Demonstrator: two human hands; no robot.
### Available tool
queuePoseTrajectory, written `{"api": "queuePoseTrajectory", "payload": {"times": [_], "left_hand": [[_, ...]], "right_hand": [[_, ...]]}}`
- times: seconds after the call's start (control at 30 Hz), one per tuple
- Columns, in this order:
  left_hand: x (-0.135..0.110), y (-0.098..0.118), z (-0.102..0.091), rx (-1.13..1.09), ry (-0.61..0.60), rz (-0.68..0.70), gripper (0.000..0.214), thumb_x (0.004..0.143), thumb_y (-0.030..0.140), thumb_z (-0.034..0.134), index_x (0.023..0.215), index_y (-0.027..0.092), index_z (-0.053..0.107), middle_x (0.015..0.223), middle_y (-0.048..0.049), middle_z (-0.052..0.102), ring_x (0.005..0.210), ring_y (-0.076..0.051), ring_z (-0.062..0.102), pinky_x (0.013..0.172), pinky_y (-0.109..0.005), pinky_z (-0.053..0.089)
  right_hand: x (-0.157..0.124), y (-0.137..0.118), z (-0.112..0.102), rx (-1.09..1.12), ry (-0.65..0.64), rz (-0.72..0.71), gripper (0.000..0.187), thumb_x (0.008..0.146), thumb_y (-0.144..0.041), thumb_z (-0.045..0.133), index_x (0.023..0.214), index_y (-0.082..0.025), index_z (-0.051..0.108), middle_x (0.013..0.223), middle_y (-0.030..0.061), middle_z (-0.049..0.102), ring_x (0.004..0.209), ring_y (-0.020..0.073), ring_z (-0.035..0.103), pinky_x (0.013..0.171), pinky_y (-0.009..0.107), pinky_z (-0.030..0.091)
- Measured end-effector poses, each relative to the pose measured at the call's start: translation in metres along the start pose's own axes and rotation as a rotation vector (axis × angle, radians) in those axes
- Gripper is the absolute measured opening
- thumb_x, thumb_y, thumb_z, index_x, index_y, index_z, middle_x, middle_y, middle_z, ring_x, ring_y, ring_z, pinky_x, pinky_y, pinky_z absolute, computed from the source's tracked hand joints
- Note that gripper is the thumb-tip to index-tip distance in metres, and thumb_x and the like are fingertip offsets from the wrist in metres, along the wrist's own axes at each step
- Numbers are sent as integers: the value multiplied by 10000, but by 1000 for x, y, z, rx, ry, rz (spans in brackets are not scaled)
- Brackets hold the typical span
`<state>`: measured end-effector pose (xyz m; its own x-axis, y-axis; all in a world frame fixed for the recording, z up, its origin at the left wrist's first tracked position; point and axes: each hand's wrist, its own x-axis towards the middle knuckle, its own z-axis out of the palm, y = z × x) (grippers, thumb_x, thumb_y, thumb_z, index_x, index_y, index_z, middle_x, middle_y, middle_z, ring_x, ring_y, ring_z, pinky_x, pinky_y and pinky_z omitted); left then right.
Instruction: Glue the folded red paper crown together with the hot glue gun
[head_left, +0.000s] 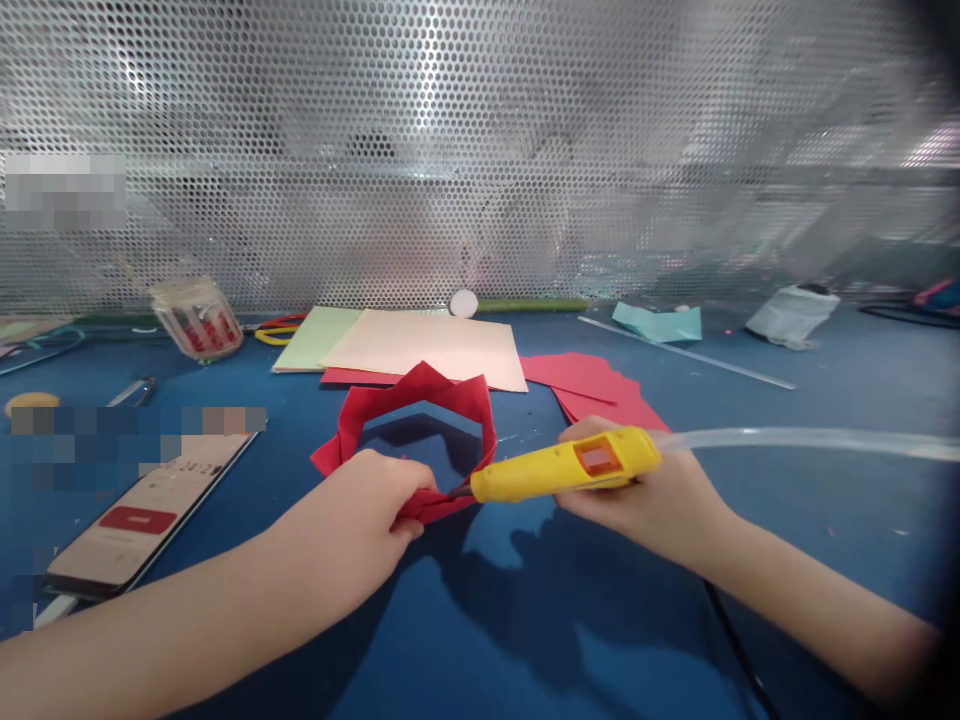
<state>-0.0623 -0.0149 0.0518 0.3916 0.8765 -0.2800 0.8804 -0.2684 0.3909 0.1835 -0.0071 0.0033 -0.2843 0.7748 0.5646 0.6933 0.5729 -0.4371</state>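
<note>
Left hand (367,515) pinches the near edge of the red paper crown (420,420); right hand (645,495) grips the glue gun (562,470), long axis pointing left, nozzle at the pinch

Glue gun (559,470) touching paper crown (417,410)

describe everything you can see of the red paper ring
The red paper ring is a loop of folded red paper with pointed, crown-like peaks along its far rim. It lies flat on the blue table, open in the middle. The left hand pinches its near edge, where the yellow glue gun nozzle touches it.
</note>
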Motion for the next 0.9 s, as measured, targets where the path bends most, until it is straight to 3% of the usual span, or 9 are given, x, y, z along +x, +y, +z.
{"api": "queuePoseTrajectory", "payload": {"times": [0.17,0.33,0.53,0.7,0.9], "left_hand": [[0,1,-1,3,11,-6,260,791,75,504,900,225,686,867,-9,690,847,-210,651,736,-293,463],[-1,0,2,32,24,20,266,805,98,500,935,226,693,879,-28,702,855,-216,662,748,-292,478],[-4,1,8,77,44,91,260,868,126,437,900,220,678,870,-50,703,841,-215,668,725,-290,492],[-3,1,12,157,27,90,244,876,126,442,880,210,670,851,-66,693,800,-221,667,700,-304,500],[2,1,21,249,15,110,235,924,186,416,955,201,648,898,-73,683,867,-258,655,760,-400,514]], "right_hand": [[-3,5,-1,-170,28,-137,141,759,-372,582,720,-237,573,558,-43,623,442,115,554,424,218,372],[-4,7,-1,-206,15,-220,262,852,-465,539,738,-231,557,574,-39,617,453,106,550,435,221,352],[-4,3,-3,-238,25,-402,176,916,-309,488,768,-221,524,566,-35,560,444,97,467,450,234,340],[-5,5,-2,-221,2,-438,194,952,-316,421,826,-219,531,595,-22,571,464,107,486,473,252,345],[-6,9,-1,-232,2,-487,167,973,-314,391,872,-226,491,599,-26,562,458,103,471,472,252,343]]}}
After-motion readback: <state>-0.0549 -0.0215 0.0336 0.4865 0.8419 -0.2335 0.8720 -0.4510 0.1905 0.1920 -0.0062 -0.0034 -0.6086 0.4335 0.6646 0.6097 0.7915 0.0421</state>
